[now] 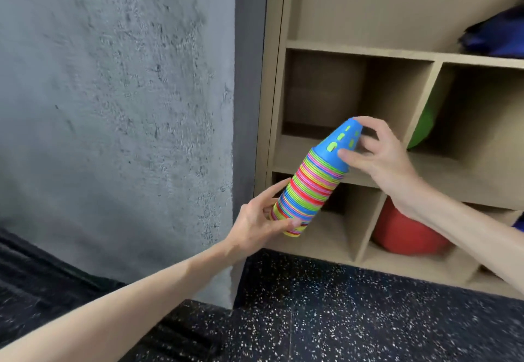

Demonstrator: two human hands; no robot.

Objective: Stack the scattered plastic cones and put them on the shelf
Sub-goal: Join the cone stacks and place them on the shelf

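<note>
A tall stack of plastic cones point(307, 188), striped in many colours and topped by a blue cone with green slots, is held tilted in the air, its tip pointing up and right. My left hand point(261, 217) grips the stack's wide bottom end. My right hand point(377, 152) holds the blue top cone, thumb on its side and fingers round its tip. The stack hangs just in front of the beige wooden shelf point(360, 50), level with the left middle compartment.
A rough grey wall point(113, 106) stands left of the shelf. A red object point(402, 234) fills a lower compartment, a green one point(422, 126) sits in the right middle compartment and a dark blue one point(496, 35) lies on the upper shelf. The floor point(340, 319) is dark and speckled.
</note>
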